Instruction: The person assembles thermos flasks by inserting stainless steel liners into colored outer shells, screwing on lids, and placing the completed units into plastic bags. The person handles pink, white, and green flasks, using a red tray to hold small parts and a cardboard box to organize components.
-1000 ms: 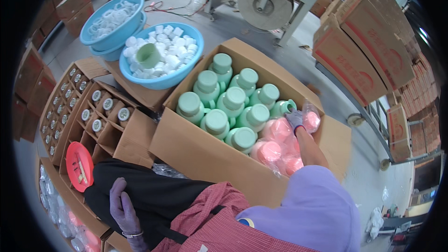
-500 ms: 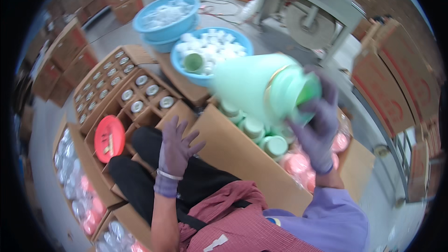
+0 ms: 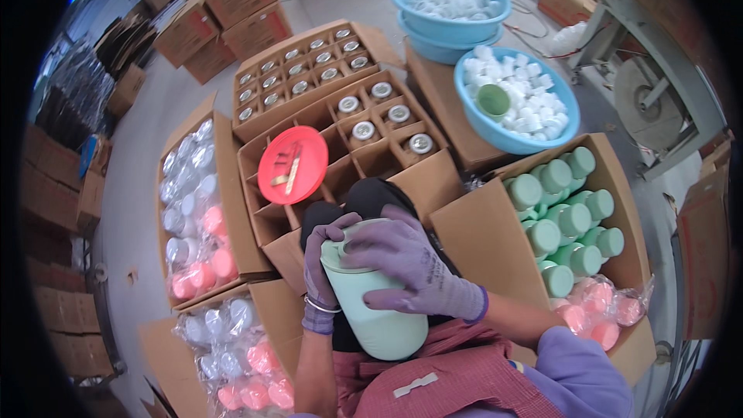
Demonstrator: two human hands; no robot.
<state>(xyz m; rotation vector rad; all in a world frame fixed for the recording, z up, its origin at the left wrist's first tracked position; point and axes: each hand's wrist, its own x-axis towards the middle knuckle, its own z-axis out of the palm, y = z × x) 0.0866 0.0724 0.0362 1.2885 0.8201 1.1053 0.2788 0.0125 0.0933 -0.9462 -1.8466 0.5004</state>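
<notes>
A large pale green plastic bottle (image 3: 383, 329) stands tilted on my lap, between both gloved hands. My left hand (image 3: 321, 263) wraps round its left side near the upper end. My right hand (image 3: 406, 263), slightly blurred, curls over the upper end, with fingers across the rim and side. The hands hide much of the bottle's top. Just beyond, a red round dish (image 3: 309, 156) with a few small slim items rests on a divided carton (image 3: 263, 220). That carton holds several silver-topped containers (image 3: 363, 131) in its cells.
At right, an open carton (image 3: 623, 186) holds several mint green bottles (image 3: 573, 219) and bagged pink-capped ones (image 3: 596, 302). Blue basins (image 3: 474, 112) with white pieces and a green cup (image 3: 493, 100) stand beyond. Cartons of wrapped bottles (image 3: 186, 217) flank my left. A grey machine stand (image 3: 677, 116) is far right.
The green bottle has come from the raised right hand down to my lap. My left hand, spread before, now grips it too. The view has swung left.
</notes>
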